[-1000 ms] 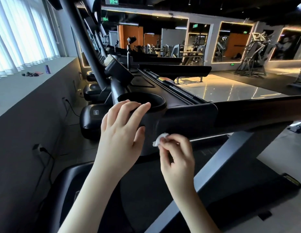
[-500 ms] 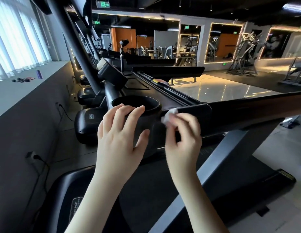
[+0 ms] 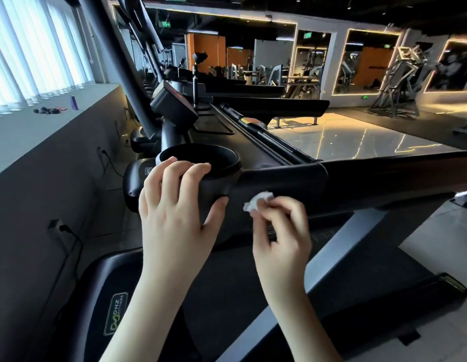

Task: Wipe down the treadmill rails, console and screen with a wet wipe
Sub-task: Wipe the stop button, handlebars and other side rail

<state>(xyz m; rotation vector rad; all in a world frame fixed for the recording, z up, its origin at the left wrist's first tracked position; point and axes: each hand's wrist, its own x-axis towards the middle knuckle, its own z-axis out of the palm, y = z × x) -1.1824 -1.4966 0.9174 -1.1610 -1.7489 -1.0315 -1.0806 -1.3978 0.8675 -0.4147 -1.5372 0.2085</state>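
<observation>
Lying far left of both hands, a window ledge (image 3: 31, 137) carries a few small dark bits and a purple stick (image 3: 73, 102), none of it part of the job; nearer, the left hand (image 3: 172, 218) grips the cup holder (image 3: 233, 165), fingers curled over its near rim and thumb pressed to its outer wall, apparently to steady the body while the other hand works; just right of that thumb, the wet wipe (image 3: 258, 201) is bunched small against the dark front panel (image 3: 287, 182) of the console; the right hand (image 3: 282, 231) pinches it between fingertips and thumb, the wad poking out up and left so that damp cloth, not skin, meets the surface; beyond the right hand the long rail (image 3: 399, 178) runs off rightward, and whether it has been wiped cannot be told.
</observation>
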